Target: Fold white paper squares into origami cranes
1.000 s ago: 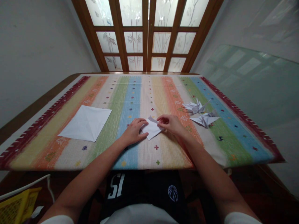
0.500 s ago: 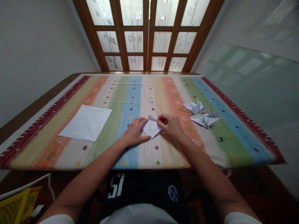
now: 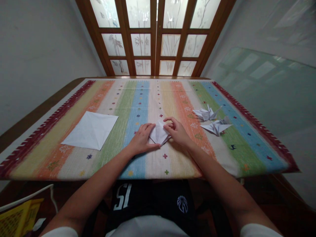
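Observation:
A small folded piece of white paper [image 3: 160, 134] lies on the striped tablecloth [image 3: 148, 98] between my hands. My left hand [image 3: 143, 140] presses its left side with the fingertips. My right hand [image 3: 176, 131] pinches its right side, fingers curled. To the left, a square white paper sheet [image 3: 90, 130] lies flat, showing diagonal creases. Two white origami cranes [image 3: 206, 113] [image 3: 216, 127] rest to the right, beyond my right hand, and neither hand touches them.
The cloth covers a wooden table, with a dark red patterned border along both sides. Behind it stands a wooden door with frosted glass panes [image 3: 155, 36]. A yellow basket [image 3: 19, 219] and a white cable [image 3: 27, 194] lie low at the left, below the table edge.
The paper's upper flap has shifted and its shape now looks tighter and more folded. My right hand has moved slightly left and up, with its fingers curled closer around the paper.

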The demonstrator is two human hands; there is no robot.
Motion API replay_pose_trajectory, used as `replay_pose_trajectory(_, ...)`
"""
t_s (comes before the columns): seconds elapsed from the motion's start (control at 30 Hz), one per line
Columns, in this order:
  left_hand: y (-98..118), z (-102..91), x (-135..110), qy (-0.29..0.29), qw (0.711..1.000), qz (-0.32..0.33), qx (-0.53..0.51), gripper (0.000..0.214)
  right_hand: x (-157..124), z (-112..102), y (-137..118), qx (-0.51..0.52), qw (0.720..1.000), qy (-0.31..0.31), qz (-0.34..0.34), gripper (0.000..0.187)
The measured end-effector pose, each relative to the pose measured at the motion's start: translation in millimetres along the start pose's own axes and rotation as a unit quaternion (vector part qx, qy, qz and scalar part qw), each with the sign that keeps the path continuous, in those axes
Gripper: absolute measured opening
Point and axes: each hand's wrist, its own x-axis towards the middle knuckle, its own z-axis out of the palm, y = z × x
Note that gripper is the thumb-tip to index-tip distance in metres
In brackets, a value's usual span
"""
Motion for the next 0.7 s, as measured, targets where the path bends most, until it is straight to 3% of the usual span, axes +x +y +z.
replay_pose_trajectory(0.33, 0.6, -0.2, 1.2, 0.024, 1.0, 0.006, 0.001, 0.098, 4.0, 0.5, 3.2, 0.16, 0.984, 0.0, 0.075, 0.053)
replay_pose_trajectory(0.5, -1.1, 0.6, 1.3, 0.038, 0.999, 0.003, 0.008, 0.091, 4.4, -1.6, 6.3, 0.119, 0.989, -0.074, 0.056, 0.053)
replay_pose_trajectory(0.6, -2.2, 1.1, 1.3, 0.043, 0.999, 0.002, 0.005, 0.09, 2.7, -0.3, 7.4, 0.058, 0.988, -0.139, 0.024, 0.042)
replay_pose_trajectory(0.7, -2.1, 0.9, 1.5, 0.036, 0.999, 0.0, -0.001, 0.089, 0.6, 1.5, 8.7, 0.0, 0.989, -0.15, -0.008, 0.028)
